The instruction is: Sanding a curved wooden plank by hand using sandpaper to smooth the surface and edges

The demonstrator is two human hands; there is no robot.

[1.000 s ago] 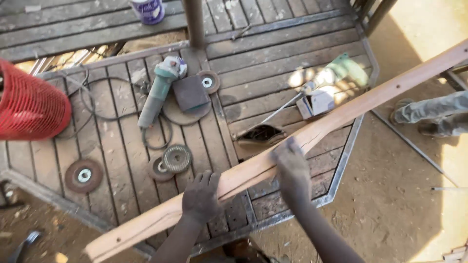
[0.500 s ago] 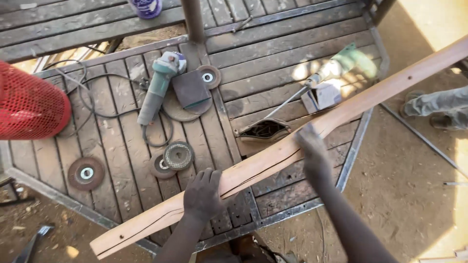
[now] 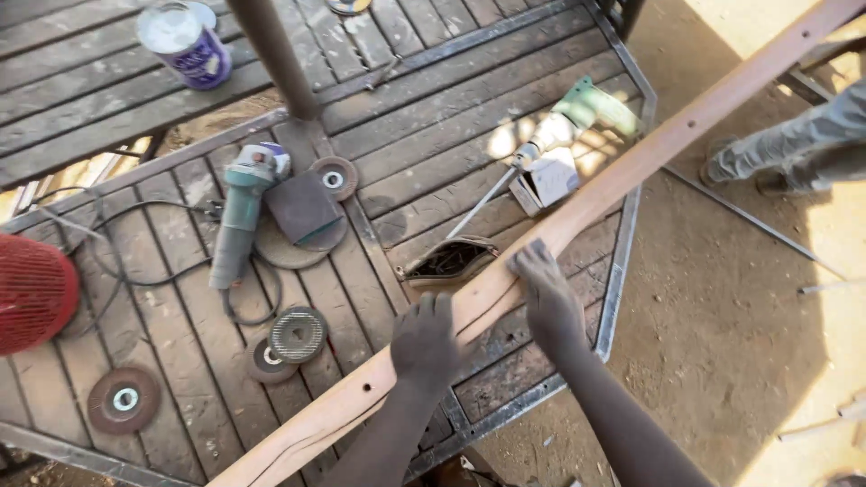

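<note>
The slatted wooden bench (image 3: 433, 171) with its metal frame fills most of the scene, and a long wooden plank (image 3: 631, 171) lies across it, running from about seven o'clock up to one o'clock and reaching past the bench edge over the sandy ground (image 3: 722, 343). Both hands rest on the plank's lower half. The left hand (image 3: 426, 341) sits on top with its fingers curled over the far edge, gripping the wood. The right hand (image 3: 546, 298), just beside it toward two o'clock, presses down on the plank with fingers wrapped over the same edge; how tightly it holds I cannot quite tell.

At nine o'clock a red mesh basket (image 3: 32, 293) shows at the frame's edge. A green angle grinder (image 3: 239, 225) lies at ten o'clock with its cable looped around it, and a green drill (image 3: 559, 126) lies at one o'clock, close to the plank. A purple can (image 3: 185, 41) stands at eleven o'clock. Several grinding discs (image 3: 298, 334) lie scattered between the grinder and the plank. Someone else's legs (image 3: 794, 144) show at two o'clock.
</note>
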